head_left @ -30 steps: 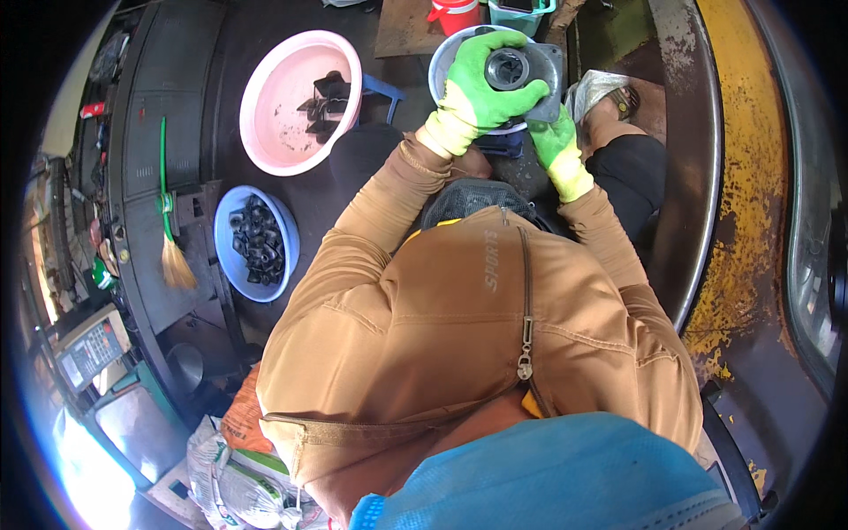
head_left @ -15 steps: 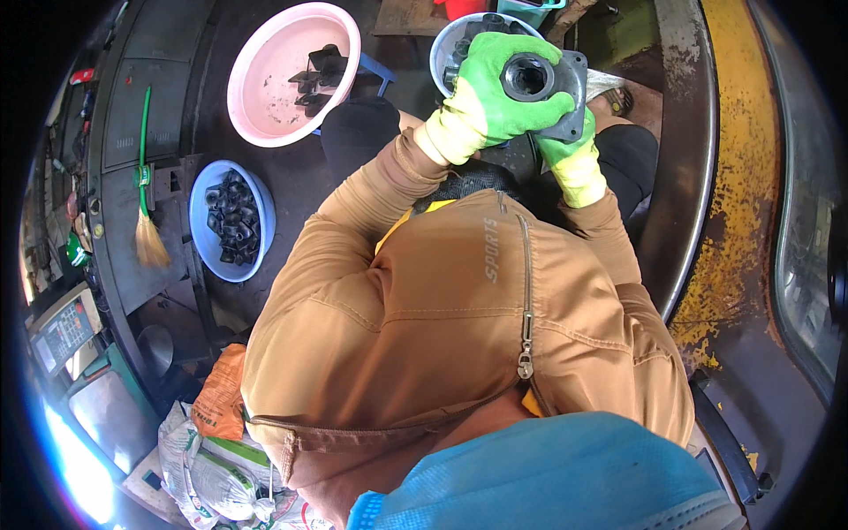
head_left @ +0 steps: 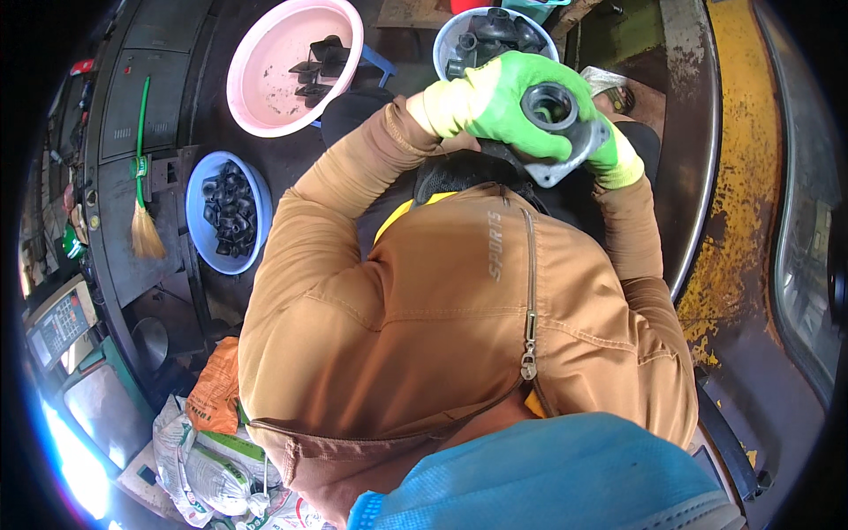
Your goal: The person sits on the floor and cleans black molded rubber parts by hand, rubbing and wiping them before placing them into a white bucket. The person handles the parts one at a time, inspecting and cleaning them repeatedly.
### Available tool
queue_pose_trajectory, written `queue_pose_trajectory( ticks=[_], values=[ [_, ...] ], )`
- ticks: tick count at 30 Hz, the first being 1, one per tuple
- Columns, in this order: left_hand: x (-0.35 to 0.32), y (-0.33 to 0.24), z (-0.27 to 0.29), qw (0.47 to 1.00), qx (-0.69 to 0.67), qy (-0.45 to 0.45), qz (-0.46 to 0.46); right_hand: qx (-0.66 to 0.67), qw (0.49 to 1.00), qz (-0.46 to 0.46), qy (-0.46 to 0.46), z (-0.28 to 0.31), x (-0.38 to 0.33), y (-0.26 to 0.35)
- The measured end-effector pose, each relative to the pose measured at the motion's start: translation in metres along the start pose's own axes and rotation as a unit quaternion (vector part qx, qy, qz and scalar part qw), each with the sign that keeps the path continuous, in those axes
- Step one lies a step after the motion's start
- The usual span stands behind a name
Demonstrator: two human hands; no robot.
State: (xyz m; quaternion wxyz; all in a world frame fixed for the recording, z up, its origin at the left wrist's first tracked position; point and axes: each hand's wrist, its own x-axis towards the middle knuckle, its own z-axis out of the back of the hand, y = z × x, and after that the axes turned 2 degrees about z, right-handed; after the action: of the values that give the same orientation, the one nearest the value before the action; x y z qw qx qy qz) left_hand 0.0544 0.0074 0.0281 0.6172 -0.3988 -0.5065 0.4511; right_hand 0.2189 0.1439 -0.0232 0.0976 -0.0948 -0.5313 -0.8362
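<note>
Wrapped round a black part with a round collar and a flat flange with corner holes [head_left: 581, 147] is my left hand [head_left: 505, 95], in a green and yellow glove. Its fingers curl about the collar, and green shows through the bore. On the flange's right side, my right hand [head_left: 616, 161], gloved alike, is closed at the edge; its fingertips are partly hidden behind the part. Just beyond my hands stands a light blue basin [head_left: 442, 55] holding several black parts [head_left: 495, 31].
A pink basin [head_left: 252, 97] with a few black pieces [head_left: 322, 62] stands at the far left. Nearer is a blue basin [head_left: 263, 190] full of black pieces [head_left: 231, 212]. A broom [head_left: 143, 177] leans on the cabinet. Yellow, rusted machinery [head_left: 738, 150] borders my right.
Both hands have come a little nearer and to the right with the black part. Its flange now tilts toward me, and more of the far basin shows.
</note>
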Motion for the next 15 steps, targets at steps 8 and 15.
queue_pose_trajectory(
  ticks=[8,15],
  values=[
    [0.013,-0.007,0.031,0.993,0.073,0.065,-0.063,0.027,0.995,-0.042,-0.086,-0.018,0.015,-0.007],
    [0.013,0.015,-0.012,0.953,0.096,-0.26,-0.124,-0.157,0.912,0.015,-0.379,-0.046,0.036,0.002]
  ],
)
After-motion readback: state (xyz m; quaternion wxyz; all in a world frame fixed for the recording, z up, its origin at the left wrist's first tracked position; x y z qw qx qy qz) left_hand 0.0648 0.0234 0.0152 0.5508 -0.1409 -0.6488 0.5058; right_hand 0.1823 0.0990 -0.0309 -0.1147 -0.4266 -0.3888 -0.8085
